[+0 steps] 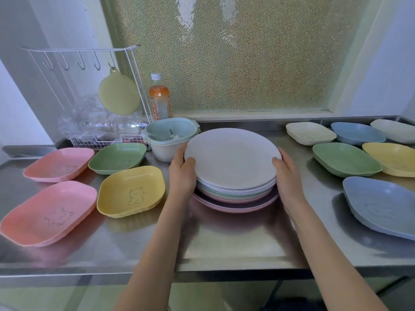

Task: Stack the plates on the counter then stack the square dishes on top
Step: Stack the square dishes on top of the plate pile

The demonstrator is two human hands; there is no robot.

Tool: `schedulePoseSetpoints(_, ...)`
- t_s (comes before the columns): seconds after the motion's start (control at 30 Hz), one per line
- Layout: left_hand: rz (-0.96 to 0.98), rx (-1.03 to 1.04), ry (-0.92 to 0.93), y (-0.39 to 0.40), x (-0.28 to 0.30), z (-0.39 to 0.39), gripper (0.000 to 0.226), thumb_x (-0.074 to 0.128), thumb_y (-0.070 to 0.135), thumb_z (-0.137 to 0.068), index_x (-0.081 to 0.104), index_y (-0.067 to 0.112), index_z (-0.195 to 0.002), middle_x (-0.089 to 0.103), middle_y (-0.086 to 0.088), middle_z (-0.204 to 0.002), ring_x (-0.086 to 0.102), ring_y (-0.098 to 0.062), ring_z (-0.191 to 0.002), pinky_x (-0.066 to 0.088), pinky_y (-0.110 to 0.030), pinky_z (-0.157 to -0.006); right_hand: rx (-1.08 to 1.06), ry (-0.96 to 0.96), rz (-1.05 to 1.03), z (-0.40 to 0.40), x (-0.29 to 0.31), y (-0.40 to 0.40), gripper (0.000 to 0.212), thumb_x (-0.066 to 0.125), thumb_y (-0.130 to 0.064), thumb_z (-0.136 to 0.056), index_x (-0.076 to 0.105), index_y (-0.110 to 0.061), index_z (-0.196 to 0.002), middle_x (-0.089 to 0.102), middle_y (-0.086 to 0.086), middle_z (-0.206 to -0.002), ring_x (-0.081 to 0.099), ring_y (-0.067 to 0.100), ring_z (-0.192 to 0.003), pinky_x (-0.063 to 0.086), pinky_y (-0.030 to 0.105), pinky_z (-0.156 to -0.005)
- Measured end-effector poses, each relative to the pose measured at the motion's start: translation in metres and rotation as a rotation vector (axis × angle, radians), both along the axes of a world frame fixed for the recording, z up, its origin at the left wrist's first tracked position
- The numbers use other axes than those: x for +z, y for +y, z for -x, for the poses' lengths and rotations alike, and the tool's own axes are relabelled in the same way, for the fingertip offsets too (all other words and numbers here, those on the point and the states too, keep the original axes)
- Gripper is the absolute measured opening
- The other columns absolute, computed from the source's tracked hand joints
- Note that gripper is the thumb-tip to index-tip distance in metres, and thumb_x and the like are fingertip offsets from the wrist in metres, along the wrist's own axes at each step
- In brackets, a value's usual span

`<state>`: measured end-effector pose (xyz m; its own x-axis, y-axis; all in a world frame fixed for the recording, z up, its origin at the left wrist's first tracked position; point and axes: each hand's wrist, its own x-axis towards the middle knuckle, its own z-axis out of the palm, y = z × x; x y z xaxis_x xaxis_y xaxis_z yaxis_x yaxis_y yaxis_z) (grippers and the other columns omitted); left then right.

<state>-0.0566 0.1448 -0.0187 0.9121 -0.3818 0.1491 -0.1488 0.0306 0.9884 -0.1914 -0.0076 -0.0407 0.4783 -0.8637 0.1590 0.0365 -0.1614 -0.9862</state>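
Blue dish (381, 207) cut off right; lower plates (235, 198) mostly hidden.

This is a small home kitchen. A stainless-steel counter (235, 239) with a raised back lip runs below a frosted, pebbled window (235, 52). At the counter's back left stands a white wire drying rack (89, 63) with hooks, a round yellow-green pad (119, 95) hanging from one. Beside the rack is a drinks bottle (159, 99) with orange contents, and in front of that a pale colander bowl (168, 138), perhaps holding cutlery. Pastel tableware covers the counter: round plates (233, 167) mid-counter, square dishes (132, 191) to either side.
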Motion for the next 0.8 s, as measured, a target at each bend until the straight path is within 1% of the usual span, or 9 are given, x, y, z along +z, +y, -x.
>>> schedulePoseSetpoints(0.1,-0.029,-0.013,-0.026,0.001,0.002,0.002,0.048,0.037,0.001,-0.091,0.045,0.015,-0.137,0.051,0.006,-0.120,0.046,-0.010,-0.109,0.034,-0.018,-0.086,-0.007,-0.005,0.008,0.000,0.001,0.001,0.040,0.041,-0.020,-0.094,0.049,-0.025,-0.132,0.055,-0.009,-0.123,0.049,0.012,-0.115,0.036,0.027,-0.091)
schedulePoseSetpoints(0.2,-0.171,0.020,-0.247,0.011,0.002,0.004,0.038,0.036,0.010,-0.097,0.049,0.015,-0.133,0.057,0.000,-0.121,0.049,-0.019,-0.114,0.033,-0.018,-0.085,-0.042,0.068,0.067,0.000,0.001,0.001,0.041,0.037,-0.023,-0.097,0.043,-0.022,-0.138,0.049,-0.005,-0.138,0.044,0.013,-0.124,0.032,0.027,-0.099)
schedulePoseSetpoints(0.27,-0.383,0.112,-0.422,0.028,-0.005,0.005,0.036,0.038,0.018,-0.099,0.048,0.011,-0.132,0.054,-0.010,-0.133,0.043,-0.028,-0.128,0.036,-0.032,-0.098,-0.156,0.190,0.248,0.001,0.003,0.004,0.045,0.035,-0.027,-0.098,0.037,-0.019,-0.141,0.039,-0.001,-0.147,0.033,0.018,-0.135,0.023,0.036,-0.112)
schedulePoseSetpoints(0.37,-0.776,0.210,-0.537,0.058,-0.021,0.002,0.048,0.044,0.035,-0.095,0.043,0.008,-0.136,0.048,-0.014,-0.141,0.035,-0.030,-0.136,0.024,-0.046,-0.113,-0.245,0.279,0.549,-0.008,0.008,0.027,0.048,0.033,-0.029,-0.093,0.039,-0.017,-0.139,0.041,0.007,-0.146,0.030,0.024,-0.138,0.011,0.056,-0.114)
schedulePoseSetpoints(0.43,-0.991,0.182,-0.547,0.075,-0.028,0.002,0.048,0.049,0.041,-0.091,0.049,0.011,-0.129,0.059,-0.012,-0.127,0.047,-0.031,-0.124,0.028,-0.043,-0.108,-0.229,0.286,0.730,-0.019,0.011,0.056,0.047,0.036,-0.025,-0.090,0.045,-0.016,-0.135,0.049,0.003,-0.140,0.032,0.021,-0.138,0.003,0.057,-0.113)
schedulePoseSetpoints(0.5,-1.093,0.163,-0.589,0.087,-0.032,0.005,0.037,0.055,0.038,-0.087,0.058,0.015,-0.117,0.065,-0.009,-0.112,0.053,-0.031,-0.111,0.034,-0.039,-0.097,-0.134,0.246,0.903,-0.030,0.012,0.089,0.045,0.036,-0.020,-0.087,0.051,-0.018,-0.130,0.056,-0.002,-0.133,0.037,0.017,-0.135,0.003,0.056,-0.113)
schedulePoseSetpoints(0.63,-1.005,0.221,-0.692,0.106,-0.034,0.005,0.023,0.050,0.021,-0.077,0.072,0.016,-0.083,0.070,-0.009,-0.080,0.062,-0.034,-0.085,0.040,-0.037,-0.075,0.190,0.172,1.260,-0.052,-0.005,0.140,0.038,0.045,-0.010,-0.083,0.065,-0.019,-0.114,0.067,-0.004,-0.118,0.057,0.016,-0.116,0.022,0.050,-0.108)
schedulePoseSetpoints(0.7,-0.940,0.257,-0.759,0.114,-0.036,0.006,0.025,0.045,0.021,-0.074,0.070,0.016,-0.071,0.067,-0.007,-0.064,0.063,-0.032,-0.067,0.043,-0.035,-0.064,0.345,0.217,1.252,-0.060,-0.011,0.156,0.041,0.054,-0.004,-0.079,0.065,-0.018,-0.116,0.067,-0.002,-0.117,0.058,0.018,-0.110,0.038,0.043,-0.097)
schedulePoseSetpoints(0.8,-0.823,0.291,-0.812,0.125,-0.039,0.003,0.016,0.053,0.011,-0.070,0.068,0.015,-0.070,0.067,-0.005,-0.063,0.061,-0.031,-0.063,0.040,-0.031,-0.061,0.506,0.300,1.147,-0.066,-0.012,0.164,0.055,0.054,0.004,-0.076,0.055,-0.016,-0.128,0.063,0.003,-0.122,0.055,0.024,-0.113,0.045,0.042,-0.091)
